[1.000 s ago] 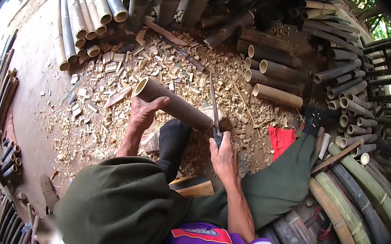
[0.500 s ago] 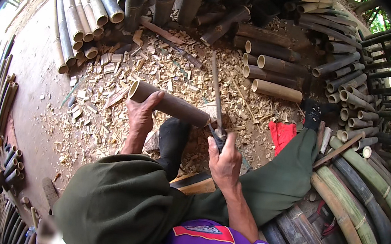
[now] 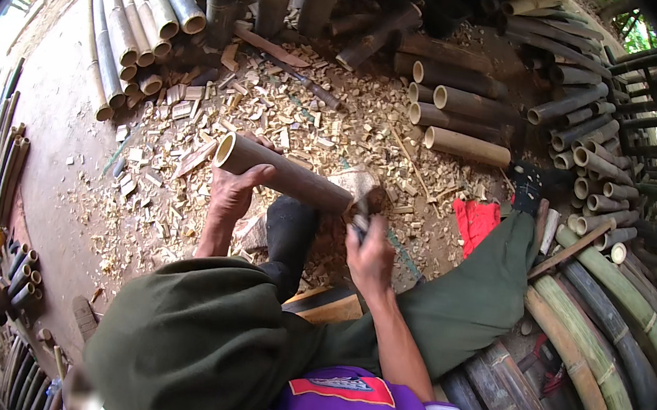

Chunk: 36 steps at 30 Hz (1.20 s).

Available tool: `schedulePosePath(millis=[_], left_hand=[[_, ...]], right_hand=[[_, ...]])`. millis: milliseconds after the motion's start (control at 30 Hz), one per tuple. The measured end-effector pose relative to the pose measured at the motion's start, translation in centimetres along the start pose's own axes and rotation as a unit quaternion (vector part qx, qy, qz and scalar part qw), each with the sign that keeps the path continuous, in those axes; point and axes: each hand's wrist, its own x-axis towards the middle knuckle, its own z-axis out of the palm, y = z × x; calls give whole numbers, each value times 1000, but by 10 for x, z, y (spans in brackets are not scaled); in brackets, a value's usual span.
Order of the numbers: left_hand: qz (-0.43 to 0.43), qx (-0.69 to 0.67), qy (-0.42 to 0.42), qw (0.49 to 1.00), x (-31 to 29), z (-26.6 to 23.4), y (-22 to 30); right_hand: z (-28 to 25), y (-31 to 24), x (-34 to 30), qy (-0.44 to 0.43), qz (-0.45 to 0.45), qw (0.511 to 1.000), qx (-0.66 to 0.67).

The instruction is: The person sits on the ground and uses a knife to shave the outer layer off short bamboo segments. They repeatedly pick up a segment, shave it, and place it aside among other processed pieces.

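My left hand (image 3: 231, 194) is closed around a short brown bamboo tube (image 3: 287, 174), its thumb on top near the open pale end. The tube slants down to the right, its far end beside a pale block (image 3: 354, 180). At that end, my right hand (image 3: 372, 260) grips the dark handle of a machete (image 3: 360, 223). Its blade is low against the tube's right end, blurred and hard to make out. Light wood chips (image 3: 190, 141) cover the ground around both hands.
Cut bamboo tubes (image 3: 465, 145) lie beyond my right hand, with a larger stack (image 3: 592, 166) at far right. Long poles (image 3: 140, 9) lean at upper left. Another handled tool (image 3: 321, 91) rests among the chips. A red cloth (image 3: 472, 225) lies by my right leg.
My right hand has swung the machete down, from blade upright to low at the tube's end. The left hand and tube have barely shifted.
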Motion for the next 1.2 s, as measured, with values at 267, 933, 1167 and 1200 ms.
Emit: schedulePosePath(millis=[267,933,1167,1200], left_hand=[[-38,-29,-102,994,0,-17,17],[-65,58,38,995,34,-20,-1],[51,617,173,766,66,-19,-52],[101,645,123,747,62,-20,-43]], right_hand=[[-22,-38,5,-39,-20,999,-15],[15,27,7,-66,62,996,-7],[12,24,11,-119,149,981,-21],[14,23,11,-136,158,977,-35]])
